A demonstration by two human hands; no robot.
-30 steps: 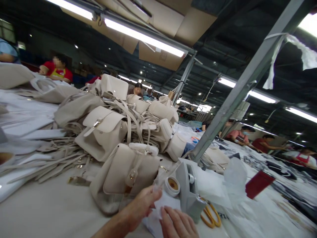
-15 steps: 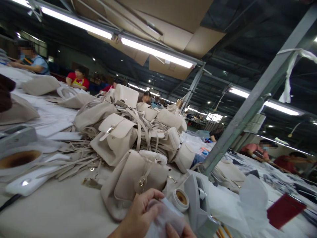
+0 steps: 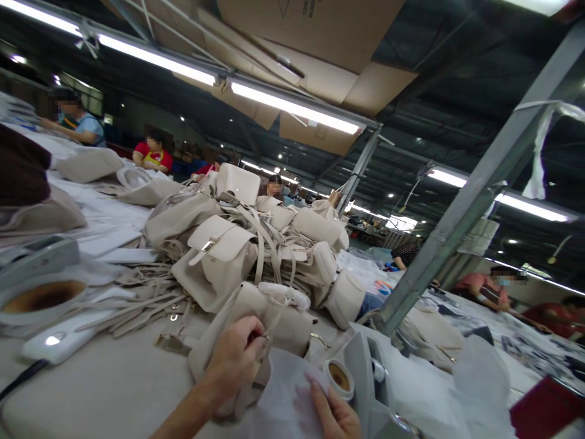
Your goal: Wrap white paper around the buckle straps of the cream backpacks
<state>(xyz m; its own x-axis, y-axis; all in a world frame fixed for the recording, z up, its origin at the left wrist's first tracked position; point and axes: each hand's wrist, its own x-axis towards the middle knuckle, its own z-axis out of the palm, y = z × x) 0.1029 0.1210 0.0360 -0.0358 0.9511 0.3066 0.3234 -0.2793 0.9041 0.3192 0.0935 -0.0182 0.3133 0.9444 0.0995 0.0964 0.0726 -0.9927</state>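
The nearest beige backpack (image 3: 292,326) sits in front of me, with its flap and front buckle area partly hidden by my left hand (image 3: 237,353). The fingers of that hand are pinched together at the bag's front strap (image 3: 272,320). A thin, translucent white sheet (image 3: 290,384) spreads out just below and right of the bag. Its right side is gripped by my right hand (image 3: 336,411), thumb on top. Close beyond the right hand, a roll of tape (image 3: 339,378) is mounted on a grey tape dispenser (image 3: 363,360).
More beige backpacks (image 3: 219,250) are heaped behind. On the left are another tape dispenser (image 3: 39,256), a white corded device (image 3: 59,338) and loose straps (image 3: 141,308). A slanted metal post (image 3: 457,225) rises at right, near a red object (image 3: 546,405). Co-workers sit farther off.
My left hand has left the white sheet and moved up and left onto the bag's front strap. The sheet, bunched between both hands before, is now spread flatter under the right hand.
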